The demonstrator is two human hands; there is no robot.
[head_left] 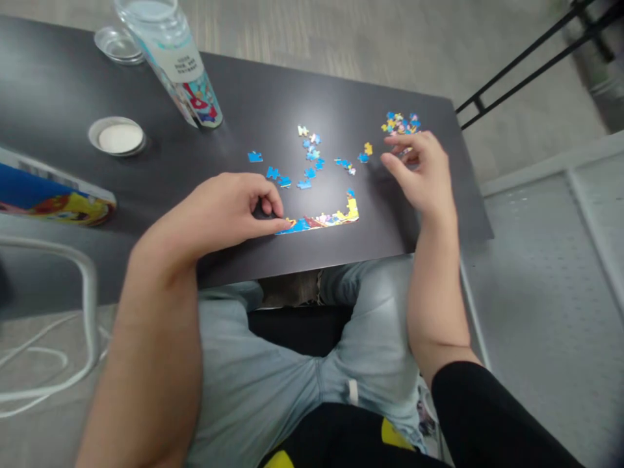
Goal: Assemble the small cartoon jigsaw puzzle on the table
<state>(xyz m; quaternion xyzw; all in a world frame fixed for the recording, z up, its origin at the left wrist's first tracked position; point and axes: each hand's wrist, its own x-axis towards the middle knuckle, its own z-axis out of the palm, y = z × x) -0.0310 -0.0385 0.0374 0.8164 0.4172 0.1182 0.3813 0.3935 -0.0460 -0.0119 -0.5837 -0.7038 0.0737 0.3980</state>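
Note:
A strip of joined jigsaw puzzle pieces (324, 221) lies along the near side of the dark table and turns up at its right end, with a blue piece at the top. The thumb and index finger of my left hand (238, 207) are close together on the strip's left end, covering part of it. My right hand (423, 170) hovers over the table at the right, thumb and index finger apart with nothing visible between them. Just beyond it lies a pile of loose puzzle pieces (400, 122). Loose blue puzzle pieces (311, 173) are scattered between the hands.
A clear-topped picture can (188, 84) stands on the table (244, 91) at the back left. Near it are a clear lid (119, 45) and a round white-centred lid (118, 137). Another printed can (53, 195) is at the left edge. A white tube frame (88, 286) is below.

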